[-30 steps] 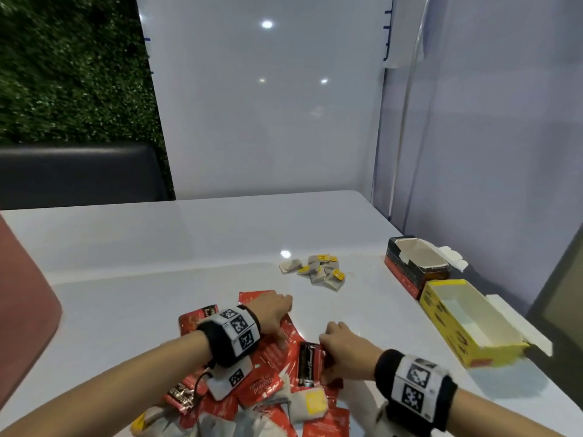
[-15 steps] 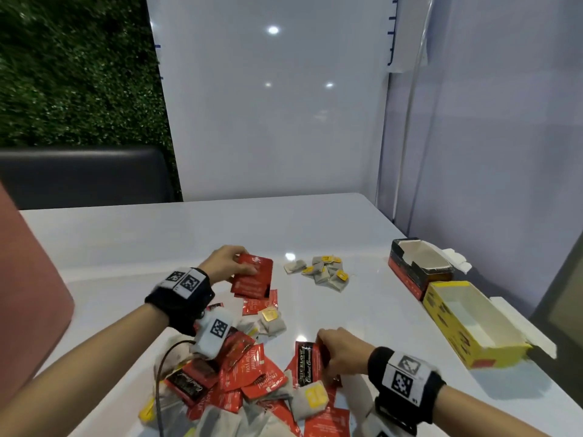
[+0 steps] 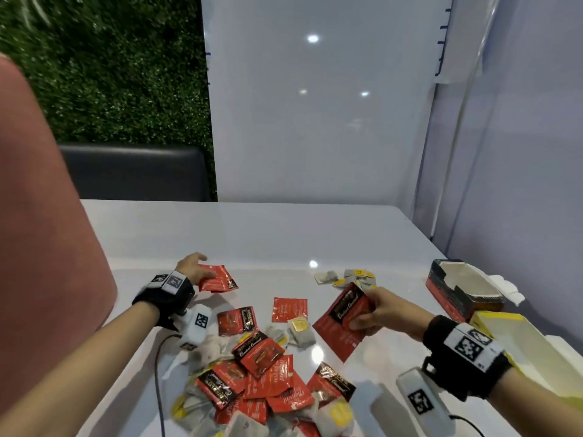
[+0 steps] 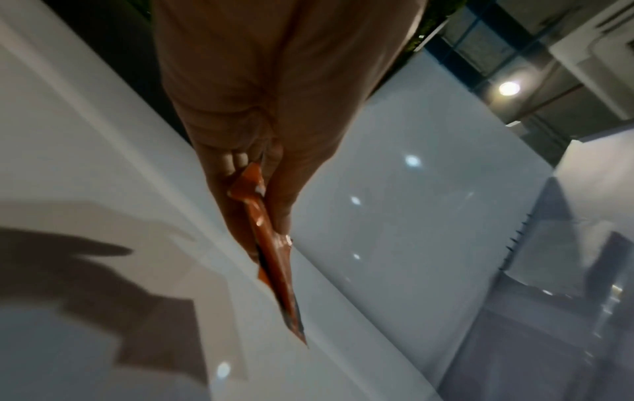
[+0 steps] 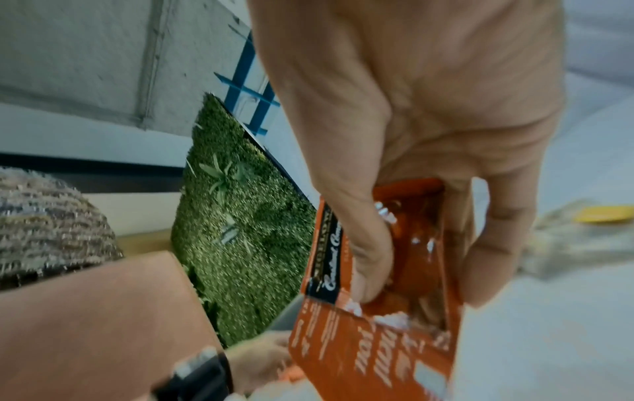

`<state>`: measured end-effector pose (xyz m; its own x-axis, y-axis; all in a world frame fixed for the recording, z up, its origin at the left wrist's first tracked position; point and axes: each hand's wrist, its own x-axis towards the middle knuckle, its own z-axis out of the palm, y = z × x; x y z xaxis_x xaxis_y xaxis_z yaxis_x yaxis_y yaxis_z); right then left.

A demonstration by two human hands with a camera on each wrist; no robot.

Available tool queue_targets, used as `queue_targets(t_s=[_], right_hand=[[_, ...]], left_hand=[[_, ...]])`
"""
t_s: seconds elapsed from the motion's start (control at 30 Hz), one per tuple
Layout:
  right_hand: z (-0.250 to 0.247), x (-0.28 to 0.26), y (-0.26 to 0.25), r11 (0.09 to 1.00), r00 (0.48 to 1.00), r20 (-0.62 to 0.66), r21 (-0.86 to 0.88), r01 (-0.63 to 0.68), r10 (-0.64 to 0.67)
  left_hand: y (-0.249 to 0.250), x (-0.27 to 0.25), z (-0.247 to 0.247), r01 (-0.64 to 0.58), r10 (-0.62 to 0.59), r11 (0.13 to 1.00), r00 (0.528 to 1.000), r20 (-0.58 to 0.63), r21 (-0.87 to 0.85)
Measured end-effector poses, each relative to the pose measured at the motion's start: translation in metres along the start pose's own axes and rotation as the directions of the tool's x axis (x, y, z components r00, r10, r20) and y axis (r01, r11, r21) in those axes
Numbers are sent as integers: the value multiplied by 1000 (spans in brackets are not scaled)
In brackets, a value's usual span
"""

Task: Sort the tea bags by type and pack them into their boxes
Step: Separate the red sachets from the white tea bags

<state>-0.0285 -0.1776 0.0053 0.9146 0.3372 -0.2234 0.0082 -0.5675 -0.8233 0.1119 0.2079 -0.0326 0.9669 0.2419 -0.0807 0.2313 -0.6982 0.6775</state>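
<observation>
White glossy table [image 3: 252, 234], green hedge wall behind. Left hand [image 3: 192, 268] pinches red sachets [image 3: 217, 278] low over the table's far left; wrist view shows them edge-on, count unclear. Right hand [image 3: 383, 312] grips more red sachets [image 3: 342, 321], thumb on top, fingers curled under, held above the table; print blurred. Mixed pile [image 3: 268, 383] near edge, cut off at frame bottom. Yellow-tagged bags [image 3: 350, 277] grouped further back. Dark box [image 3: 463, 287] open at right; yellow box [image 3: 517, 339] partly behind right wrist.

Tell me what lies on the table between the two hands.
In the head view, only bare white table between the left hand and right hand; loose red packets lie nearer.
</observation>
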Motion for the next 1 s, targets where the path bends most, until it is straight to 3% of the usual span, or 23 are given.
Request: queue_targets(t_s=[0.17,0.33,0.5,0.67,0.73,0.83,0.9,1.0], right_hand=[[3,82,-61,985,994,-82,152,82,-70],[39,175,-94,964,995,66,253,-88,74],[61,227,-113,988,994,36,109,-111,108],[80,245,-110,988,988,63,56,-146,142],[84,246,-101,977,985,67,-151,-148,160],[76,225,-95,810,991,42,-581,-78,125],[63,205,-91,707,992,63,-706,-35,112],[44,167,-77,689,989,95,-724,-9,113]], left_hand=[[-9,24,11,29,-29,993,1000,-3,-111],[-12,26,23,101,-74,978,985,153,-180],[-18,-13,2,-102,106,994,988,110,-41],[-11,-36,2,-290,217,938,919,329,191],[-5,-38,18,-336,198,892,892,406,304],[2,-37,42,-380,161,833,861,482,402],[10,-35,47,-401,139,810,840,525,428],[30,-33,44,-487,179,731,813,554,478]])
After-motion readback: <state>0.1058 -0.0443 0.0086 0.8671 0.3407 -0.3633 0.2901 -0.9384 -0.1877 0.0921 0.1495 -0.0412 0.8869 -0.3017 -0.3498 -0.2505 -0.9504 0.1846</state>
